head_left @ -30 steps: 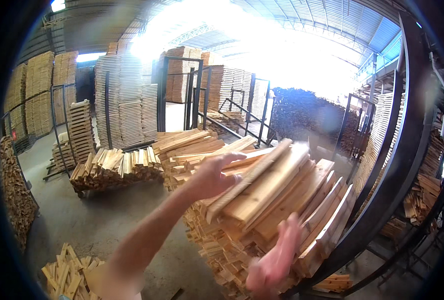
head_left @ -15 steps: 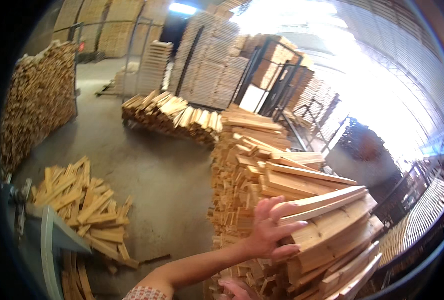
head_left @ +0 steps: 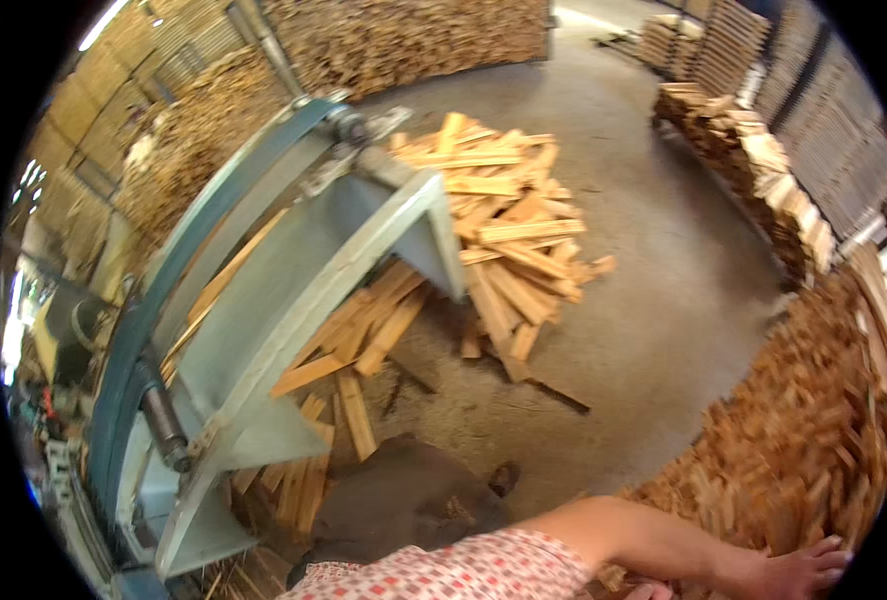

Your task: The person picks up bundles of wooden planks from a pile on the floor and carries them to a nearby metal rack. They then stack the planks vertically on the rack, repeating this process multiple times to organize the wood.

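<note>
My left arm, in a red-and-white checked sleeve, reaches right along the lower edge. My left hand [head_left: 804, 574] is at the tall stack of wood strips [head_left: 774, 450], its fingers stretched out and apart, with no piece seen in it. Whether it touches the stack I cannot tell. Just the edge of my right hand [head_left: 649, 591] shows at the bottom, beneath the left forearm; its fingers are mostly cut off.
A grey-green metal machine frame [head_left: 299, 310] with a curved blue rim stands at left. Past it, loose wood pieces [head_left: 524, 230] lie heaped on the concrete floor [head_left: 654, 220]. A low wood stack [head_left: 734, 170] stands far right, a bigger one [head_left: 414, 40] at the back.
The view has swung left, bringing the machine frame and loose heap toward the middle. My left hand now appears at the lower right, and less of my right hand shows.
</note>
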A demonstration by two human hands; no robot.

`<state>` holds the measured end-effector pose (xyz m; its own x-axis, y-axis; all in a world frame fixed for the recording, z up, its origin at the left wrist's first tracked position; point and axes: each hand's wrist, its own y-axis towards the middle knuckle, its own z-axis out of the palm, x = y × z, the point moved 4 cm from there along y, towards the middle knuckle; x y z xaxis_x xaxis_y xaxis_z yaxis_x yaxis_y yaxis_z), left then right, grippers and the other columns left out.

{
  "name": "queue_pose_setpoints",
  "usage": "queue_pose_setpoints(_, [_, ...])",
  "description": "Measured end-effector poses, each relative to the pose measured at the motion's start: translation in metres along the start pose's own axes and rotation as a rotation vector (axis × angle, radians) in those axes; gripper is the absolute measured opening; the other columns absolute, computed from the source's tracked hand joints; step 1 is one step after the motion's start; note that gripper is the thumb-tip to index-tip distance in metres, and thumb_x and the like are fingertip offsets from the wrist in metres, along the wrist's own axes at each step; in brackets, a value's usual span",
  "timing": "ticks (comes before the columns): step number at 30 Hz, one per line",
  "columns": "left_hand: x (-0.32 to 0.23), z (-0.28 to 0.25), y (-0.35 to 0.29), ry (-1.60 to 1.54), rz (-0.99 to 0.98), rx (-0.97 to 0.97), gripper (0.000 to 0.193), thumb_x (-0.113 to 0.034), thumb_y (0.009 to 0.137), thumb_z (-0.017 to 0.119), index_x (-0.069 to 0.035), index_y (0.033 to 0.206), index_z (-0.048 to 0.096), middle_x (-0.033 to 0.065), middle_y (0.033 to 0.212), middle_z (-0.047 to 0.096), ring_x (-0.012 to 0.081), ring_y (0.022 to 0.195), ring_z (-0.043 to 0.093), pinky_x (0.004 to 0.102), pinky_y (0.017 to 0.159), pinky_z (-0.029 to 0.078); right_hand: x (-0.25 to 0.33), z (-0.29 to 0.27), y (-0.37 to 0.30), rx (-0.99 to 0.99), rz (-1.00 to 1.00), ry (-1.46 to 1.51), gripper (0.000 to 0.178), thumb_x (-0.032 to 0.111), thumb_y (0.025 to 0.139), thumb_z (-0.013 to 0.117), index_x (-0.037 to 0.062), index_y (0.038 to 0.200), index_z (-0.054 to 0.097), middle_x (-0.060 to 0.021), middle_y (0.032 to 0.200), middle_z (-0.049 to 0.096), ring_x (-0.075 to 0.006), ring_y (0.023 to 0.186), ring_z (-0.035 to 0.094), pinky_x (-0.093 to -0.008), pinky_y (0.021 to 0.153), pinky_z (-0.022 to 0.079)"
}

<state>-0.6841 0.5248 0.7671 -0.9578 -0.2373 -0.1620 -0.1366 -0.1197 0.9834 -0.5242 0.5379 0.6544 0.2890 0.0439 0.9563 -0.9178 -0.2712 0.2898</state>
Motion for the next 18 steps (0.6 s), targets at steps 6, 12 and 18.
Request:
queue_pose_setpoints(6, [-0.046,-0.246,-0.318,0.336,-1.39,-0.215,0.028,-0.015,0.075,0.059,-0.007,0.102,0.058,0.0124,0.102,0.057,0.0297,0.096,0.054,0.0363,0.083,0.044,-0.114,0.126,-0.043,0.498,0.529,0.073,0.021,0.008,0.088,0.047,-0.0029,0.105,0.054,-0.0106,0.093,0.057,-0.0172,0.083,0.055,-0.03,0.079,0.045])
queue_pose_setpoints(12, [-0.262,-0.455,-0.578,0.924,-2.053,-0.658,0.031,-0.014,0.079,0.058,-0.006,0.109,0.056,0.0058,0.095,0.061,0.0135,0.085,0.057,0.0274,0.075,0.047,-0.306,0.222,-0.166,0.811,1.144,0.092,0.023,0.012,0.082,0.055,-0.0031,0.1,0.053,-0.0076,0.089,0.059,-0.0139,0.081,0.056,-0.027,0.072,0.045])
queue_pose_setpoints(18, [-0.397,-0.636,-0.744,1.045,-2.221,-1.599,0.056,-0.042,0.083,0.052,-0.009,0.126,0.035,0.0098,0.116,0.046,0.0218,0.1,0.047,0.0368,0.08,0.042,-0.516,0.312,-0.297,1.077,1.188,-0.033,0.041,0.026,0.082,0.06,-0.0024,0.111,0.052,-0.0096,0.091,0.061,-0.0152,0.083,0.057,-0.0277,0.075,0.045])
